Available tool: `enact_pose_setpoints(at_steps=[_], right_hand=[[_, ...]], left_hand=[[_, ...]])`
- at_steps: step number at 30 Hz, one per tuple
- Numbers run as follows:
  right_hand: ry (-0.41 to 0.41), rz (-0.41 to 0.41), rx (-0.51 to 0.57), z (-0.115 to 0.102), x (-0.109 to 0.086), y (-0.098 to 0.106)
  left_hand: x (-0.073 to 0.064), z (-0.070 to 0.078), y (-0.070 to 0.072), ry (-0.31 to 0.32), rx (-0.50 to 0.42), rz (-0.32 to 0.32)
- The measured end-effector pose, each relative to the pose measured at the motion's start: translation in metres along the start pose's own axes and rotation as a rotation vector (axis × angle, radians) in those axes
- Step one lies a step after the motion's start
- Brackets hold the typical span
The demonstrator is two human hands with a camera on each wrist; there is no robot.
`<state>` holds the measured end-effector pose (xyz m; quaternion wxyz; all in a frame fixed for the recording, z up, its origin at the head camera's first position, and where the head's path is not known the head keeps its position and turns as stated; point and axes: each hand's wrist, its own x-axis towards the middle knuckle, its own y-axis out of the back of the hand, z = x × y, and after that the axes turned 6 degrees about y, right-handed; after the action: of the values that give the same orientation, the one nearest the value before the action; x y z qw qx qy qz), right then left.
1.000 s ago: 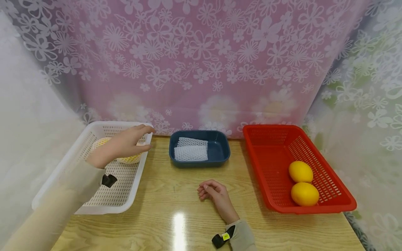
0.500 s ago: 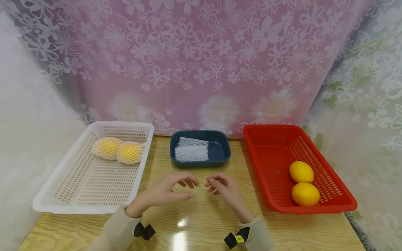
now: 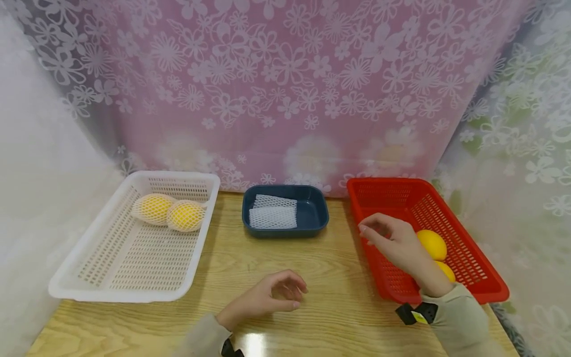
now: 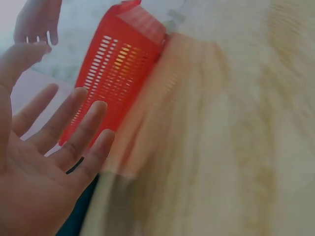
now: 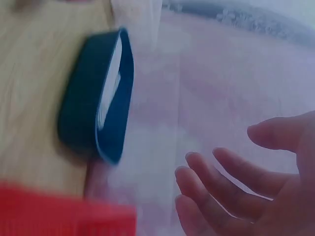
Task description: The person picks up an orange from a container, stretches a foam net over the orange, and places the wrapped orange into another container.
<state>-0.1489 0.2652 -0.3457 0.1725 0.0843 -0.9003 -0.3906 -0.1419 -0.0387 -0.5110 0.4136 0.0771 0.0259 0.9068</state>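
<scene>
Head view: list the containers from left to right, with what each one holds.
White perforated plastic basket holding two rounded yellow fruits in white netting → dark-blue rectangular tray holding flat white mesh sleeves → red perforated plastic basket holding two bare, rounded yellow fruits.

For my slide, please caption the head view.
Right hand over the red basket with two yellow fruits; left hand over the table; netted fruits in the white basket.
</scene>
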Motion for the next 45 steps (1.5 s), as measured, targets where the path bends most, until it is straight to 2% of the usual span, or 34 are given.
enact_pose_setpoints(at_steps=[4,7,10,15,18,21,26,34,38,42,45], right_hand=[[-0.026,0.024,-0.138,0.02,-0.001,0.031],[-0.086,0.008,-0.207,0.042,0.0,0.051],[-0.159,-0.043,-0.254,0.069,-0.001,0.068],[-0.213,-0.127,-0.326,0.118,-0.009,0.083],[-0.26,-0.181,-0.341,0.141,-0.017,0.088],[-0.325,-0.256,-0.333,0.156,-0.024,0.092],[-0.421,-0.358,-0.217,0.161,-0.028,0.095],[-0.572,-0.451,0.082,0.167,-0.026,0.095],[-0.618,-0.492,0.123,0.176,-0.018,0.097],[-0.635,-0.554,0.119,0.177,-0.006,0.099],[-0.664,-0.572,0.148,0.178,0.004,0.096]], left_hand=[[0.0,-0.012,-0.002,0.005,-0.045,-0.053],[0.0,-0.02,-0.002,-0.001,-0.074,-0.054],[0.0,-0.028,-0.001,-0.023,-0.096,-0.047],[-0.001,-0.036,0.001,-0.061,-0.108,-0.043],[0.0,-0.038,0.001,-0.051,-0.115,-0.041],[-0.001,-0.037,0.001,-0.033,-0.117,-0.042],[-0.001,-0.037,0.001,-0.022,-0.097,-0.034],[0.0,-0.038,0.001,-0.037,-0.078,-0.037],[0.0,-0.038,0.001,-0.035,-0.087,-0.045],[0.0,-0.039,0.001,-0.037,-0.083,-0.046],[0.0,-0.038,0.001,-0.039,-0.072,-0.042]])
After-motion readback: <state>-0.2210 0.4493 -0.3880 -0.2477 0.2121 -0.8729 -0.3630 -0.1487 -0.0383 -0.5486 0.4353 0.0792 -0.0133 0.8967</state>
